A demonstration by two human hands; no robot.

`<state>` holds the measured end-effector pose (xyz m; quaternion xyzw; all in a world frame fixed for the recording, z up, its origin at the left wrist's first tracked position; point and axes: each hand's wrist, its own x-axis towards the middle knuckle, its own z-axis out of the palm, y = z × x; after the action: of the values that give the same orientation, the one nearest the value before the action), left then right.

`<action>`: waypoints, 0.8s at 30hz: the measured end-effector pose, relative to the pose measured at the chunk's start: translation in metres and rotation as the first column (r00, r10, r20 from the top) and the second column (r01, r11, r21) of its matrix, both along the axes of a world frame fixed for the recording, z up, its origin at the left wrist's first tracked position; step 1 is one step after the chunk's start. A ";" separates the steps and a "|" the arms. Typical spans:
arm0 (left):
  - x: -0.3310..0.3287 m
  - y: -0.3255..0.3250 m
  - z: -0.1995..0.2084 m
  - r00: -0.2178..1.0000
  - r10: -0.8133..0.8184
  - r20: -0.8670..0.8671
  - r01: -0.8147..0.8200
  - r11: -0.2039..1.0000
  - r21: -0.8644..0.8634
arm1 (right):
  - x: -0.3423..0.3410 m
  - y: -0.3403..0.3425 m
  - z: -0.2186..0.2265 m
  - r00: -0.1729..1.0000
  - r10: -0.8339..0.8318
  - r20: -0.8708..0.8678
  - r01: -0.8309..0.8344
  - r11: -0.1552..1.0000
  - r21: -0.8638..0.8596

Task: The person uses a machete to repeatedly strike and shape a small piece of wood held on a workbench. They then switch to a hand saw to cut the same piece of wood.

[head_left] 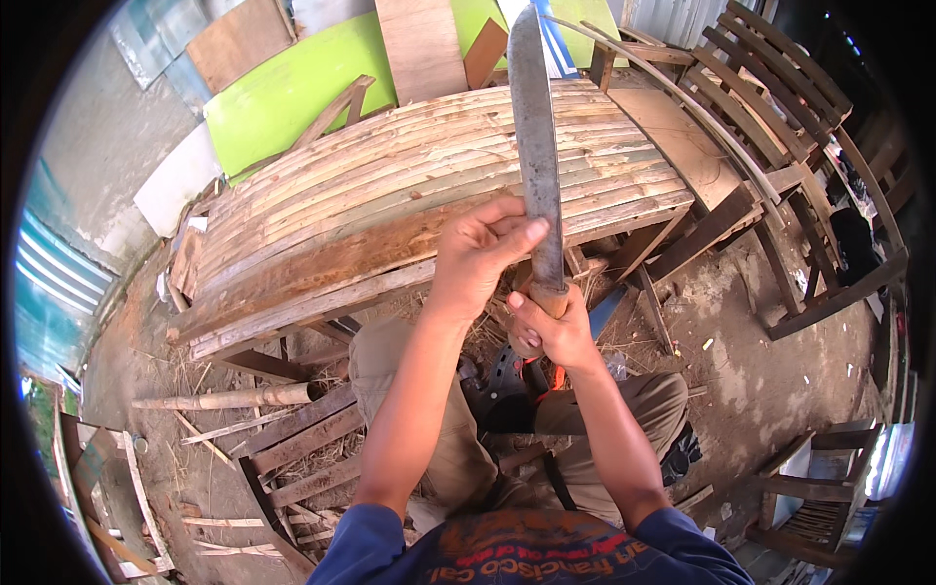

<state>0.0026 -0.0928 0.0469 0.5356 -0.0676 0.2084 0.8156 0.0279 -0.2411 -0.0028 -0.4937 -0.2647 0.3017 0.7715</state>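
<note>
A machete (pixel 536 136) with a long, dull grey, stained blade points up and away from me, over the bamboo-slat table (pixel 390 185). My right hand (pixel 564 331) is closed around its wooden handle (pixel 548 297), thumb lying along the near side. Just above the handle, my left hand (pixel 480 252) pinches the lower blade between thumb and fingers. Part of the left fingers is hidden behind the blade. Both hands are held in front of the table's near edge, above my lap.
A bamboo pole (pixel 229 398) lies on the dirt floor at left, near a slatted wooden frame (pixel 312 448). Wooden slat furniture (pixel 770 88) stands at the right, and a small wooden stool (pixel 814 487) at lower right. Bright green panels (pixel 302 93) lean behind the table.
</note>
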 end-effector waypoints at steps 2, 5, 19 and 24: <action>-0.004 -0.004 0.004 1.000 -0.027 0.013 0.027 0.999 0.030 | -0.003 -0.004 -0.001 1.000 0.024 0.017 -0.024 0.999 -0.030; -0.010 -0.007 0.006 0.999 -0.039 -0.011 0.038 0.999 -0.023 | -0.013 -0.001 -0.005 0.999 -0.032 0.009 0.033 0.998 -0.046; -0.026 -0.004 0.001 0.937 -0.162 0.311 0.175 0.984 -0.015 | -0.024 -0.006 0.002 0.413 -0.427 0.804 0.727 0.687 -0.008; -0.030 -0.007 0.002 0.905 -0.208 0.371 0.214 0.976 0.027 | -0.014 -0.012 0.007 0.265 -0.417 0.869 0.766 0.639 0.074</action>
<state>-0.0278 -0.0997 0.0486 0.4702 -0.2768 0.2170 0.8095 0.0141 -0.2536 0.0043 -0.7678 -0.3230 -0.2449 0.4962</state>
